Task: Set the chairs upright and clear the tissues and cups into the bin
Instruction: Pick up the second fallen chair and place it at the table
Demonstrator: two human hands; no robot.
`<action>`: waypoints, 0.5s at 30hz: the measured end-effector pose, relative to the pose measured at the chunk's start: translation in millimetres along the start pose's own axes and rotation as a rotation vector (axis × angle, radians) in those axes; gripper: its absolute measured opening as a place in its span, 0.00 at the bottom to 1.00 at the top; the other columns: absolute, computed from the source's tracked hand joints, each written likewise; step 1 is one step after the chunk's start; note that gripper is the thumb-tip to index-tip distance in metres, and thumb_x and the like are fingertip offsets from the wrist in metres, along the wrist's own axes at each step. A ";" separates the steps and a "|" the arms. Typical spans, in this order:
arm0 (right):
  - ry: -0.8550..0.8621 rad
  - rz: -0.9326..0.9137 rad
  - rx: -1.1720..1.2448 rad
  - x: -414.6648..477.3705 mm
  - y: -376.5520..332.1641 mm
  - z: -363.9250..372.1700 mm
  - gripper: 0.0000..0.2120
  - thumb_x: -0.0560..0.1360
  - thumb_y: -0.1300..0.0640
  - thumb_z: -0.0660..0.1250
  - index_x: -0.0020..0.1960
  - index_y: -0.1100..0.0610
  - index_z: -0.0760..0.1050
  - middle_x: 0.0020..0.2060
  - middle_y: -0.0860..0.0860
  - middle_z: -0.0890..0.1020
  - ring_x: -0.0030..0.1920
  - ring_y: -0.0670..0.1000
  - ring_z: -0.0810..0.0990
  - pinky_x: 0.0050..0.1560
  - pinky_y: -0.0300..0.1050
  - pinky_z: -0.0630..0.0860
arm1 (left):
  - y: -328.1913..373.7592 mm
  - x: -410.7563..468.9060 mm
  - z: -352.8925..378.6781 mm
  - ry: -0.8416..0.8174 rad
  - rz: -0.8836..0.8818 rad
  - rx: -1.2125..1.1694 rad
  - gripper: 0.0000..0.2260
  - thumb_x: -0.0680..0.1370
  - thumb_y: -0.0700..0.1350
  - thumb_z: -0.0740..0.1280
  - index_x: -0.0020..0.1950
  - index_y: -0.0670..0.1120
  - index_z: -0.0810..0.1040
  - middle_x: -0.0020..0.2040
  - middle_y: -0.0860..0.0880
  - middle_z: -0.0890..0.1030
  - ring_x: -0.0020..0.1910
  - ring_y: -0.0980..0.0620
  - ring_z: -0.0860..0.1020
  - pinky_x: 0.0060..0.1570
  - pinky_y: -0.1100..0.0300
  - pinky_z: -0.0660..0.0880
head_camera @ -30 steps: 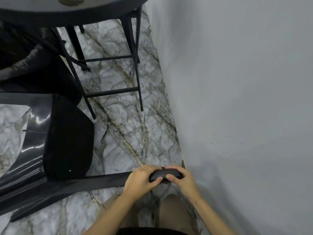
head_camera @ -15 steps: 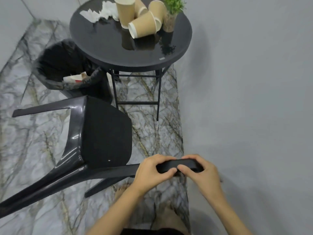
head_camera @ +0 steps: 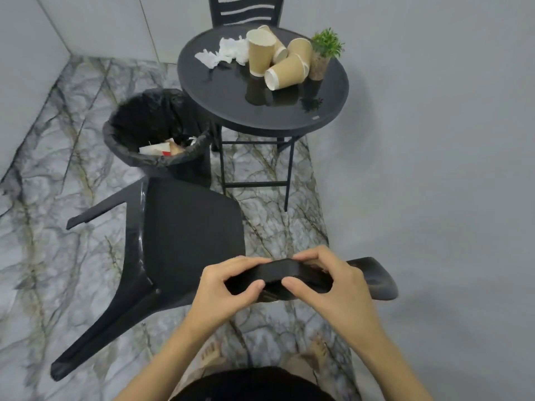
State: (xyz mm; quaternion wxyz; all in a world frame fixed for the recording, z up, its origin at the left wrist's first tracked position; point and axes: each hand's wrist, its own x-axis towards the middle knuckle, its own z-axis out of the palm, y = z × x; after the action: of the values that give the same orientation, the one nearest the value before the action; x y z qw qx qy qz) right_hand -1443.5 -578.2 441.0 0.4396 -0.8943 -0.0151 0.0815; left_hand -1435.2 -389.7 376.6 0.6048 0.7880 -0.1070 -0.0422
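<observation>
Lower centre: my left hand (head_camera: 228, 287) and right hand (head_camera: 327, 287) are both closed around the top rail of the black chair (head_camera: 185, 238), thumbs underneath, fingers curled over it. The chair is tipped on its side, legs pointing to the left of the frame, so I judge the righting step to be in hand and not finished.

Middle left: the bin (head_camera: 156, 134), lined with a black bag, stands just beside the table and already holds some scraps; I cannot tell what they are.

Upper centre: on the round table (head_camera: 231, 102) lie crumpled tissues (head_camera: 225, 53) and four paper cups (head_camera: 272, 59), one upright, the others toppled, beside a small plant (head_camera: 324, 53). None is cleared yet.

Top edge: a second chair (head_camera: 246, 10) stands upright behind the table.
</observation>
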 end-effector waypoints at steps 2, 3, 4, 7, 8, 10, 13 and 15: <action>-0.024 -0.039 0.014 -7.1 -25.9 18.2 0.12 0.66 0.41 0.70 0.47 0.40 0.72 0.51 0.31 0.77 0.49 0.36 0.79 0.49 0.36 0.75 | 6.3 -16.5 -38.3 0.008 0.054 0.098 0.12 0.73 0.47 0.65 0.55 0.52 0.80 0.51 0.57 0.82 0.49 0.58 0.81 0.49 0.69 0.75; -0.034 -0.053 0.024 -10.0 -36.9 25.7 0.12 0.66 0.40 0.69 0.47 0.40 0.72 0.50 0.31 0.77 0.49 0.35 0.79 0.49 0.35 0.75 | 9.5 -24.2 -55.2 0.015 0.077 0.151 0.12 0.74 0.47 0.64 0.56 0.53 0.79 0.52 0.58 0.81 0.50 0.59 0.81 0.50 0.69 0.75; -0.042 -0.064 0.033 -12.7 -45.9 32.4 0.13 0.65 0.38 0.67 0.47 0.40 0.73 0.50 0.30 0.78 0.49 0.35 0.79 0.49 0.34 0.75 | 13.2 -31.5 -69.7 0.024 0.091 0.193 0.12 0.74 0.48 0.63 0.57 0.53 0.78 0.52 0.59 0.80 0.51 0.60 0.80 0.50 0.69 0.74; -0.088 -0.096 0.041 -18.9 -66.5 49.8 0.14 0.64 0.36 0.63 0.47 0.38 0.73 0.49 0.31 0.79 0.49 0.35 0.79 0.49 0.35 0.76 | 25.7 -51.4 -100.5 0.059 0.079 0.234 0.13 0.74 0.50 0.63 0.58 0.55 0.76 0.53 0.60 0.79 0.53 0.59 0.79 0.52 0.69 0.73; -0.108 -0.115 0.029 -19.8 -71.7 54.5 0.13 0.64 0.36 0.63 0.47 0.37 0.74 0.49 0.31 0.78 0.50 0.35 0.79 0.50 0.36 0.76 | 29.7 -57.7 -107.0 0.074 0.061 0.232 0.14 0.74 0.51 0.62 0.58 0.56 0.76 0.53 0.60 0.78 0.53 0.58 0.79 0.52 0.69 0.73; -0.145 -0.161 -0.016 -20.3 -79.6 61.1 0.11 0.65 0.36 0.63 0.47 0.34 0.73 0.51 0.30 0.78 0.50 0.35 0.79 0.51 0.37 0.77 | 36.2 -69.5 -113.2 0.112 0.004 0.211 0.14 0.73 0.54 0.61 0.59 0.57 0.75 0.54 0.59 0.78 0.55 0.57 0.78 0.53 0.71 0.72; -0.174 -0.186 -0.031 -19.0 -84.1 62.9 0.11 0.65 0.36 0.63 0.48 0.34 0.73 0.51 0.30 0.78 0.50 0.35 0.79 0.51 0.36 0.76 | 43.3 -81.0 -111.0 0.196 -0.086 0.174 0.17 0.73 0.59 0.60 0.59 0.57 0.75 0.55 0.57 0.77 0.57 0.58 0.77 0.51 0.72 0.72; -0.194 -0.211 -0.033 -18.1 -82.7 64.5 0.13 0.66 0.37 0.63 0.49 0.36 0.74 0.50 0.32 0.79 0.50 0.36 0.79 0.51 0.36 0.75 | 45.7 -84.3 -105.2 0.254 -0.112 0.189 0.18 0.72 0.59 0.60 0.59 0.56 0.75 0.54 0.56 0.77 0.57 0.58 0.76 0.51 0.72 0.71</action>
State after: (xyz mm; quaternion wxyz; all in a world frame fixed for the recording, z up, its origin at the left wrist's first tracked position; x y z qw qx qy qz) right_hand -1467.9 -478.7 469.9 0.4276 -0.8827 -0.1527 0.1208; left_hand -1502.0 -283.1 443.1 0.5333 0.8451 0.0110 0.0341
